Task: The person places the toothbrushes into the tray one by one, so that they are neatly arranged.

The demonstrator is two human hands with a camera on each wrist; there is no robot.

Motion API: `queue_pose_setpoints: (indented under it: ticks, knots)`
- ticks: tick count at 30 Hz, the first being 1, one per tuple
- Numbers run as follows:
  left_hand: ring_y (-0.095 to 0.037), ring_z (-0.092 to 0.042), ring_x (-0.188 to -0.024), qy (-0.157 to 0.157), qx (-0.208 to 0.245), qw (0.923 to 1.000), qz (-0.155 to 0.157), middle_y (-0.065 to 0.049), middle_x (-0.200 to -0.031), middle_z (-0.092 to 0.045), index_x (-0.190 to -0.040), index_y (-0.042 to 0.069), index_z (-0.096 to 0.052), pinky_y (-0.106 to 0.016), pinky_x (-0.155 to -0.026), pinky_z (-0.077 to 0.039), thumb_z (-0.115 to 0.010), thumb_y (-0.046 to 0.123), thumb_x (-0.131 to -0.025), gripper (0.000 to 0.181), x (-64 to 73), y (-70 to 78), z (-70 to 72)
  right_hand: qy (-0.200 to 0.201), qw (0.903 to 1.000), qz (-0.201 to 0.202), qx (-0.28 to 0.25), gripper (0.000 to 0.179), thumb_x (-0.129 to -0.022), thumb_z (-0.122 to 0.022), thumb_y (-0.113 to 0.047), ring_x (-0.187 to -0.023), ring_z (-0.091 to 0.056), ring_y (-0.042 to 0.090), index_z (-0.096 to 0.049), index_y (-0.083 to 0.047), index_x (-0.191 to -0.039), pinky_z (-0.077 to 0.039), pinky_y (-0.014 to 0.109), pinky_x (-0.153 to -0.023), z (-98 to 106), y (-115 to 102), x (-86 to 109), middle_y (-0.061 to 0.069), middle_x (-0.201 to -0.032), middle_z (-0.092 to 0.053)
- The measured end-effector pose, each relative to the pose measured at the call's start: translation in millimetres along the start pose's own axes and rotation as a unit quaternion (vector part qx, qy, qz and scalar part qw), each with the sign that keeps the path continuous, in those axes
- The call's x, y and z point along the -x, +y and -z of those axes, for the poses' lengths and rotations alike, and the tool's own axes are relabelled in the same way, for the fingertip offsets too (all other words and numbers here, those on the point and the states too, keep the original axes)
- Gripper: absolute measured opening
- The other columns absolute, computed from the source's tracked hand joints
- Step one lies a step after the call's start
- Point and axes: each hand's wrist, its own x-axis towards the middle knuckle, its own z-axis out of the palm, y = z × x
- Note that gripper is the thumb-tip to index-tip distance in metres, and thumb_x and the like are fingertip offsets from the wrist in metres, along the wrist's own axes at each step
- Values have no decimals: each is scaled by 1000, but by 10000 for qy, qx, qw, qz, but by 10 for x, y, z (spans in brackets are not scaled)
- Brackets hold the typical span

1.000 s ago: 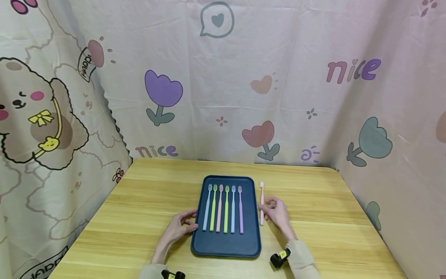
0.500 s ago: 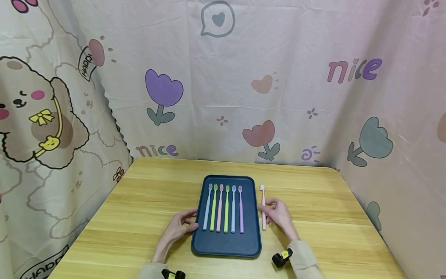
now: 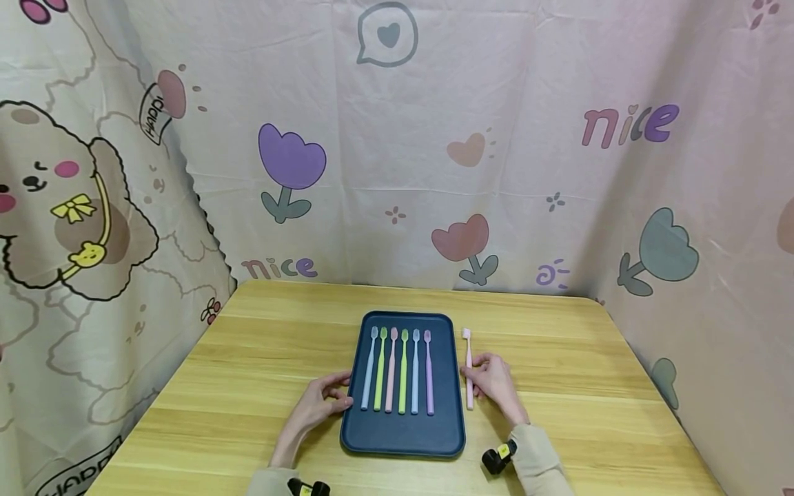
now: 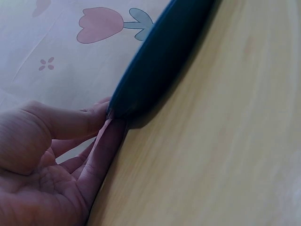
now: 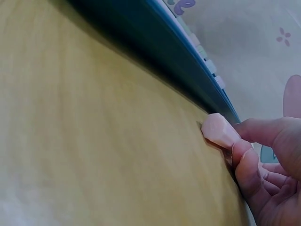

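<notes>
A dark blue tray (image 3: pixel 403 437) lies on the wooden table, with several toothbrushes side by side in it, heads toward the far end. They are blue, green, pink and purple, such as the purple toothbrush (image 3: pixel 429 382) at the row's right end. My left hand (image 3: pixel 318 406) pinches the tray's left rim between thumb and fingers, as the left wrist view also shows. Just outside the right rim, a pale pink toothbrush (image 3: pixel 469 393) points away from me, parallel to that edge. My right hand (image 3: pixel 494 380) holds its handle; the handle's end (image 5: pixel 218 129) sticks out toward the right wrist camera.
The wooden table (image 3: pixel 267 331) extends on both sides of the tray. Behind it and at the sides hangs a patterned curtain (image 3: pixel 397 227). A small black camera (image 3: pixel 499 457) sits at my right wrist and another camera (image 3: pixel 308 489) at my left.
The pale pink toothbrush has shifted slightly toward me beside the tray, mostly in the first half second, with my right hand still on it. My left hand and the tray stay put.
</notes>
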Motion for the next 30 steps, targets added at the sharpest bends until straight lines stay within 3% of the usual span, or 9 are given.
queue_pose_setpoints:
  ticks: [13, 30]
  knots:
    - [-11, -61, -84, -7, 45, 10000, -6, -32, -127, -59, -140, -12, -50, -19, -69, -51, -72, -3, -85, 60, 7, 12, -4, -12, 9999, -112, -36, 16, -84, -71, -6, -38, -52, 6, -65, 5, -94, -46, 26, -39, -12, -27, 18, 4, -59, -65]
    - [-13, -62, -84, 0, 56, 10000, 26, -31, -127, -60, -140, -12, -50, -18, -70, -50, -73, -2, -85, 60, 24, 27, -1, 85, 9996, 148, -245, 7, -85, -65, -2, -42, -54, 8, -64, 4, -90, -49, 28, -40, -27, 22, 51, 2, -59, -61]
